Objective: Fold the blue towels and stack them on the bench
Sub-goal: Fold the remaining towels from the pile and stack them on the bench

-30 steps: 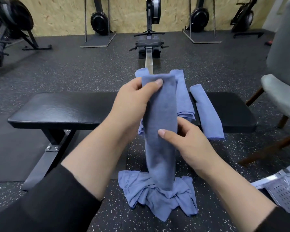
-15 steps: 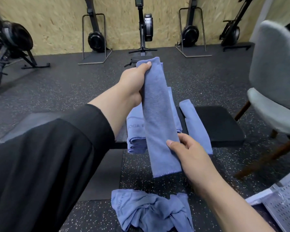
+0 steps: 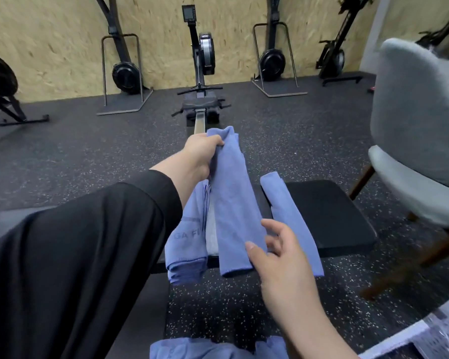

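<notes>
The left hand (image 3: 201,154), reaching out from a black sleeve (image 3: 94,250), has its fingers curled round the far end of a long, narrow-folded blue terry towel (image 3: 231,203) and holds it stretched lengthwise above the black padded bench (image 3: 329,218). The near end of this towel hangs just past the bench's front edge. The right hand (image 3: 283,265) is at that near end with its fingers spread and relaxed; the thumb touches the towel's lower right corner, and no grip is closed on the cloth. Beneath the held towel, toward the bench's left part, lies a folded blue towel with faint grey lettering (image 3: 187,242), its near end drooping over the front edge. Just to the right, apart from the held one, a rolled-narrow blue towel (image 3: 288,216) lies across the bench from back edge to front edge and overhangs the front. A crumpled blue towel (image 3: 213,348) lies on the speckled rubber floor (image 3: 62,151) below. A grey upholstered chair (image 3: 415,136) stands beyond the bench's right end.
</notes>
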